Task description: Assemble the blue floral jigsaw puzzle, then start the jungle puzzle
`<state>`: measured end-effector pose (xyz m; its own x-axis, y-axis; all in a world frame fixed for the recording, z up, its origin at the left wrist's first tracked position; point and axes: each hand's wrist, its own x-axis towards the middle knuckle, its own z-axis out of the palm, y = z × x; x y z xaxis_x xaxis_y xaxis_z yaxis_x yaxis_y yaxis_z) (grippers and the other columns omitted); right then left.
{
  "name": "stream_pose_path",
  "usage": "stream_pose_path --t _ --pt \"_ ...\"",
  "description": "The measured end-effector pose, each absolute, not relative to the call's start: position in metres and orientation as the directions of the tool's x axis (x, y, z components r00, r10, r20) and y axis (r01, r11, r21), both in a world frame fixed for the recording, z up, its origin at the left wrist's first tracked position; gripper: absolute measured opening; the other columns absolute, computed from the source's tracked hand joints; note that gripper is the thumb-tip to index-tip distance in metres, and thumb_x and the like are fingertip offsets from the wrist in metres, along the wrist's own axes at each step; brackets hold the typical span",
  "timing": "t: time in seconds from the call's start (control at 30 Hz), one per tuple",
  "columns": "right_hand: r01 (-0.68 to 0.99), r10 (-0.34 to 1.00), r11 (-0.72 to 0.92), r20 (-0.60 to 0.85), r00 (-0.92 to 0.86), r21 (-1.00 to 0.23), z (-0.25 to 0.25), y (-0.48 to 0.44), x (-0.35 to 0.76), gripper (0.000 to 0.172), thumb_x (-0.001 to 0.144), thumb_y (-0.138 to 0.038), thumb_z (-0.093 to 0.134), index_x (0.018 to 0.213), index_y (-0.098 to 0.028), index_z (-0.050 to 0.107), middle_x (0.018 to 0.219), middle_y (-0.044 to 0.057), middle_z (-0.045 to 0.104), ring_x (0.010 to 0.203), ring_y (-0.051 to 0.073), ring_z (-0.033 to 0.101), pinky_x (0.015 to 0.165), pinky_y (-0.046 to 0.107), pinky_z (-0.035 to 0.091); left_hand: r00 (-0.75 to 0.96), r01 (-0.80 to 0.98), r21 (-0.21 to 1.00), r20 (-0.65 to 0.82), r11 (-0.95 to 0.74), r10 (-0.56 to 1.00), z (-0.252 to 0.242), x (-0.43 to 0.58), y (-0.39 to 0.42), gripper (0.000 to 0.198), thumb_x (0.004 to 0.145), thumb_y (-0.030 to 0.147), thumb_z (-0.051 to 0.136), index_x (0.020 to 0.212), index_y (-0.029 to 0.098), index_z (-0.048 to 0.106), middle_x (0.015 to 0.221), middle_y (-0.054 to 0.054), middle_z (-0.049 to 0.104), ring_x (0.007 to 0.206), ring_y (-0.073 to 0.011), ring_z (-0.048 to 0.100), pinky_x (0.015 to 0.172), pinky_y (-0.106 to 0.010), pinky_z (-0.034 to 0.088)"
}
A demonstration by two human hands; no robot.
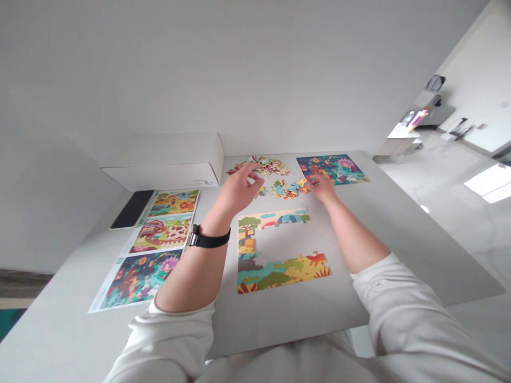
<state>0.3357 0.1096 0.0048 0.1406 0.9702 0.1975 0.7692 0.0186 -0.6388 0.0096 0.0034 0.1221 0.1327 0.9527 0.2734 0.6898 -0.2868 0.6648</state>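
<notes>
A partly joined jigsaw puzzle (265, 279) with animals lies on the table in front of me, its left, top and bottom edges linked around a bare middle. My left hand (239, 187) hovers above and left of it, near a heap of loose puzzle pieces (273, 166), thumb and fingers apart with nothing visible between them. A smaller cluster of loose pieces (284, 189) lies between my hands. At its right side my right hand (322, 187) has its fingers curled together at a puzzle piece (304, 185); the fingertips are partly hidden.
A finished dark forest puzzle (351, 169) lies at the back right, partly under my right hand. On the left are a printed reference sheet (162, 234) with three pictures, a black phone (132, 209) and a long white box (159, 173). A wall stands behind the table (399, 234).
</notes>
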Motion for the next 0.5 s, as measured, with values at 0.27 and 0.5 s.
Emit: stream_pose_path --t 0.27,0.5 --pt "0.275 0.98 0.027 0.08 0.182 -0.961 0.019 0.087 0.335 0.039 0.068 -0.055 0.079 0.086 -0.023 0.067 0.07 -0.003 0.065 0.064 0.014 0.056 0.064 0.029 0.047 0.171 0.694 0.638 0.304 -0.333 0.937 0.13 0.016 -0.012 0.047 0.096 0.035 0.061 0.139 0.02 0.072 0.113 -0.007 0.077 0.073 -0.0149 0.065 0.075 -0.027 0.05" --pt "0.074 0.985 0.08 0.09 0.15 -0.994 0.039 0.041 0.326 0.036 0.065 -0.047 0.082 0.086 -0.024 0.063 0.078 -0.002 0.07 0.072 0.014 0.065 0.07 0.029 0.054 0.19 0.704 0.615 0.318 -0.355 0.929 0.134 0.019 -0.037 0.037 0.096 0.036 0.063 0.126 0.021 0.078 0.105 -0.008 0.08 0.08 -0.0183 0.066 0.081 -0.029 0.052"
